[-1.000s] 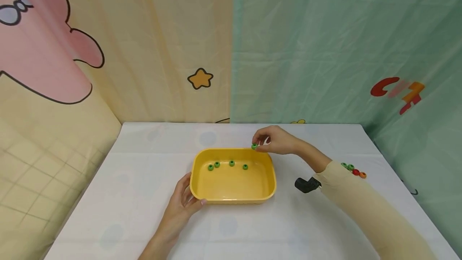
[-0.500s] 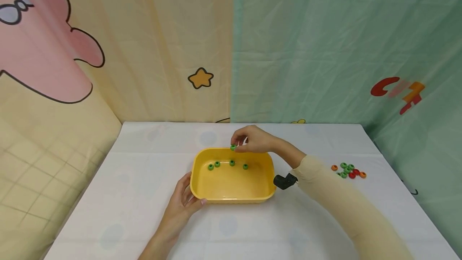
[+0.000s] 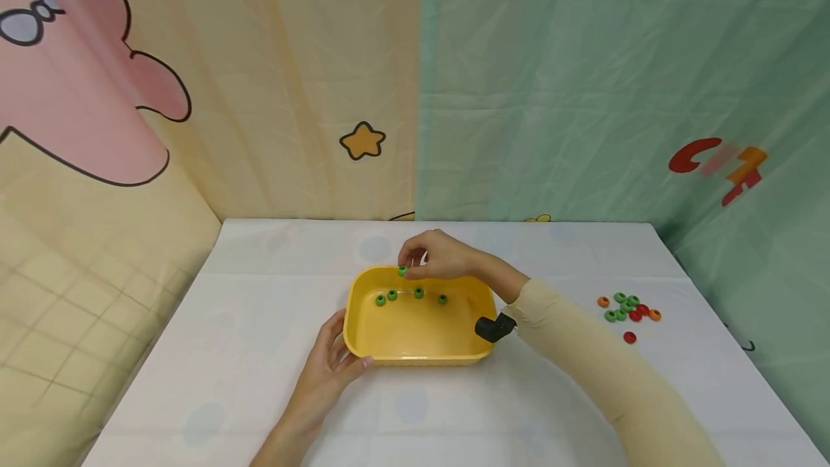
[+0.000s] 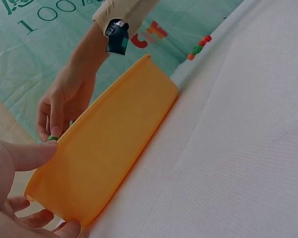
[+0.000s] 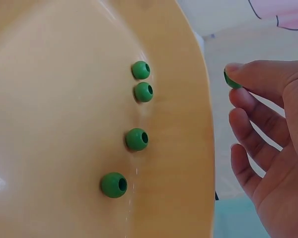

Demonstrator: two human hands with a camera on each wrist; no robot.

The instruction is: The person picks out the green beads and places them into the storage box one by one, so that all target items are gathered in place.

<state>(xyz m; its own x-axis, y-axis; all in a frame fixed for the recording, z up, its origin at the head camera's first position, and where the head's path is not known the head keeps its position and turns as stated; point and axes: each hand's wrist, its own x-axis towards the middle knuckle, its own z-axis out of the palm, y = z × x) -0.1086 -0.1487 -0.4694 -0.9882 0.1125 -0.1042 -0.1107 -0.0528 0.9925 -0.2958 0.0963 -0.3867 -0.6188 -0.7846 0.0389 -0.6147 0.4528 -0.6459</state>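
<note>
A yellow rectangular tray [image 3: 418, 334] stands on the white-covered table. My left hand [image 3: 324, 366] grips its near left corner, thumb against the outside wall [image 4: 109, 148] in the left wrist view. Thumb and index finger of my right hand [image 3: 441, 254] pinch a green bead [image 5: 232, 81] at the far rim, left of the tray's middle. The other right fingers are spread and loosely bent. Several green beads [image 5: 137, 140] with holes lie in a loose row on the tray floor, along the far side.
A loose group of green, red and orange beads [image 3: 627, 306] lies on the table at the right. One red bead [image 3: 630, 337] sits nearer. A black wrist device [image 3: 495, 328] hangs over the tray's right side. Printed curtains [image 3: 551, 92] rise behind the table.
The right hand has moved left along the tray's far rim with the green bead, and lately a little lower. Its arm uncovers more beads at the right. The left hand keeps its grip.
</note>
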